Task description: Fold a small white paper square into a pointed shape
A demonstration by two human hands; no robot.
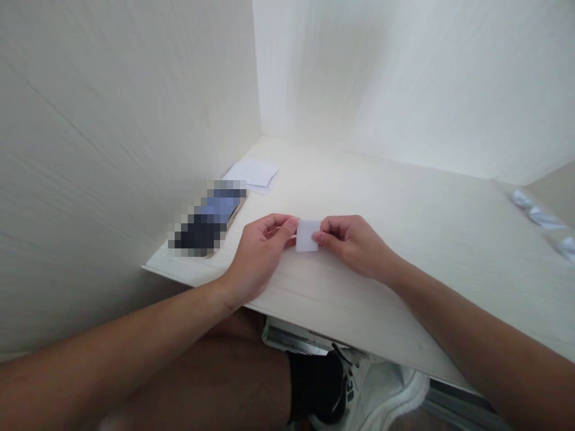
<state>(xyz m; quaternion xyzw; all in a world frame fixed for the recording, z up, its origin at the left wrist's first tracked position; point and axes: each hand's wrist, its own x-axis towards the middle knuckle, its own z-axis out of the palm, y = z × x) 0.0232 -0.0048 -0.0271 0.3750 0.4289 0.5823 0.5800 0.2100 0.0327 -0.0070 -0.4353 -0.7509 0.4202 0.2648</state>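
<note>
Between my two hands, just above the white tabletop (404,197), is a small white square of paper (307,237), perhaps folded. My left hand (265,245) pinches its left edge between thumb and fingers. From the other side, my right hand (350,239) grips the right edge, with the thumb lying over the front of the paper. Both hands are near the front edge of the surface. Whether the square has more than one layer, I cannot tell.
A phone (211,221), its screen blurred out, lies at the left beside the wall panel (135,108). Behind it are white paper sheets (254,173). Crumpled or twisted white pieces (539,214) lie at the far right. Below the front edge, a leg with a black sock (312,383) and white shoe (381,389) shows.
</note>
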